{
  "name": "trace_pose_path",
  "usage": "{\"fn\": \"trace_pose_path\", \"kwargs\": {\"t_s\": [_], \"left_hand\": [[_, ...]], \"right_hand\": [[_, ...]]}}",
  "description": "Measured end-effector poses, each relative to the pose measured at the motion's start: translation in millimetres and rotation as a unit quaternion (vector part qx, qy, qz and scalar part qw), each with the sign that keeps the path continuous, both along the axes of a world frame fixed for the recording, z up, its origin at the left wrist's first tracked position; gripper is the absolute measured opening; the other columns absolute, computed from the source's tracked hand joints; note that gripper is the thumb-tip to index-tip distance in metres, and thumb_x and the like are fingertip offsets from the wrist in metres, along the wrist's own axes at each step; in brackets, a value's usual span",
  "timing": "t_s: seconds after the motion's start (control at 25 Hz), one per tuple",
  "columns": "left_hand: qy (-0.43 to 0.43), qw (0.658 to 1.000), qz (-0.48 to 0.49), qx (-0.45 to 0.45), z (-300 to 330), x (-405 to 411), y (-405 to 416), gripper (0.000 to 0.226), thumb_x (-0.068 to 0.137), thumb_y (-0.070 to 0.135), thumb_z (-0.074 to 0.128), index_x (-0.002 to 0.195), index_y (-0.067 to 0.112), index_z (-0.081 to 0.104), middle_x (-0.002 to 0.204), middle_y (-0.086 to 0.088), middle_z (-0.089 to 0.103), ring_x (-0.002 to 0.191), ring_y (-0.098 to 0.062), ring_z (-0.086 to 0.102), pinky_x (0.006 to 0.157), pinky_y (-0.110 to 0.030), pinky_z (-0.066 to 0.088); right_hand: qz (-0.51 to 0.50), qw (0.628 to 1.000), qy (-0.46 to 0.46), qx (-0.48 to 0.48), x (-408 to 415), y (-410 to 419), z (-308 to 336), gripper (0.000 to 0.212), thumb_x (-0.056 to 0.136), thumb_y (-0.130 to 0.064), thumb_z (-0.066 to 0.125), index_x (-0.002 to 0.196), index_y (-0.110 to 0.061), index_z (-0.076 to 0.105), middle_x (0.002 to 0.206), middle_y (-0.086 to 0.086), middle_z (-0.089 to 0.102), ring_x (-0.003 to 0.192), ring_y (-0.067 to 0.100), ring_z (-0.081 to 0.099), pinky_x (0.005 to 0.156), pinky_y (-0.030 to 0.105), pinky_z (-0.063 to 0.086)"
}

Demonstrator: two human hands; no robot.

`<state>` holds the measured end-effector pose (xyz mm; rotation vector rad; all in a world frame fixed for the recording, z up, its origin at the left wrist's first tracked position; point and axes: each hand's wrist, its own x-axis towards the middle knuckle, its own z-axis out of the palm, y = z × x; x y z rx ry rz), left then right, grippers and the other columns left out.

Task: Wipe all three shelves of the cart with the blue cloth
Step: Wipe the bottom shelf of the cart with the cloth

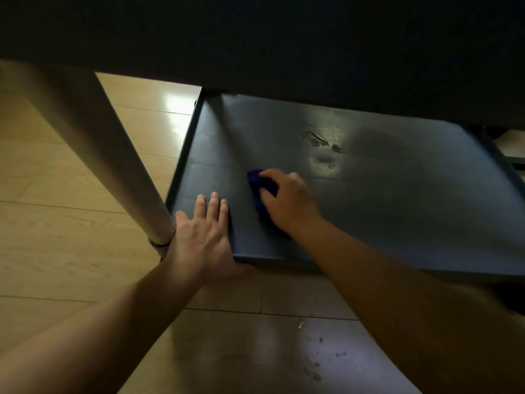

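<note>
**One low shelf under the cloth, with the scuffed patch not yet reached**

Head view: the person crouches at the cart's bottom shelf point(397, 211), a dark blue tray close to the wooden floor point(71, 223), with a darker shelf point(284, 38) overhanging it. The right hand point(287, 199) is curled down over the blue cloth point(260, 184), fingers clamped on the bunched fabric and pressing it flat to the shelf. The cloth shows mostly at the fingertip side of that hand, its far edge poking out toward the shelf's left rim, and a strip runs back under the palm. The left hand point(203, 237) lies open and flat, fingers spread on the shelf's near-left corner, its heel over the front rim just beside the pale cart leg point(113, 155); it holds nothing and seems to steady the cart.

Judging from this, the wipe is on the left part of the shelf. To do it well, the person would keep the palm weight on the cloth, work in overlapping strokes from the left rim across to the right, and reach deep under the overhanging shelf to the back edge. A whitish scuffed patch point(322, 149) lies beyond the cloth, farther back and to the right, well apart from it; it likely needs firmer, repeated passes. Whether the upper shelves are done cannot be told
</note>
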<state>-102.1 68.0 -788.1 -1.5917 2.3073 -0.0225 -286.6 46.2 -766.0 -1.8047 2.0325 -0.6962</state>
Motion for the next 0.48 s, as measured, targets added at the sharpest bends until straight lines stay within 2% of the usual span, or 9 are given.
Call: {"fn": "trace_pose_path", "kwargs": {"t_s": [0.12,0.24,0.36,0.48], "left_hand": [[0.004,1.000,-0.009,-0.002,-3,2,-2,0.153,0.054,0.110,0.035,0.161,0.010,-0.011,0.175,-0.013,-0.005,0.159,-0.039,0.003,0.115,-0.058,0.033],[0.006,1.000,-0.012,-0.006,-4,4,0,0.153,0.056,0.110,0.037,0.161,0.010,-0.012,0.175,-0.013,-0.006,0.159,-0.039,0.003,0.115,-0.058,0.035],[0.008,1.000,-0.008,-0.011,-3,3,1,0.154,0.056,0.110,0.038,0.161,0.009,-0.012,0.175,-0.013,-0.006,0.159,-0.038,0.003,0.115,-0.057,0.035],[0.016,1.000,0.002,-0.011,-1,1,3,0.155,0.053,0.110,0.038,0.162,0.010,-0.010,0.175,-0.012,-0.004,0.159,-0.037,0.003,0.115,-0.057,0.035]], "right_hand": [[0.031,0.991,0.125,0.023,-4,1,-7,0.035,0.093,-0.034,0.055,0.128,-0.031,0.058,0.106,0.015,0.055,0.091,0.035,0.059,0.078,0.042,0.053],[0.013,0.983,0.177,0.049,-55,4,-4,0.035,0.092,-0.036,0.054,0.127,-0.033,0.058,0.103,0.017,0.056,0.089,0.039,0.060,0.075,0.043,0.053],[-0.101,0.973,0.193,0.079,-145,30,-7,0.036,0.093,-0.030,0.055,0.128,-0.026,0.060,0.105,0.024,0.056,0.091,0.044,0.061,0.078,0.046,0.054],[-0.236,0.945,0.182,0.133,-233,82,-5,0.040,0.095,-0.033,0.050,0.134,-0.027,0.053,0.109,0.027,0.056,0.085,0.044,0.061,0.078,0.051,0.056]]}}
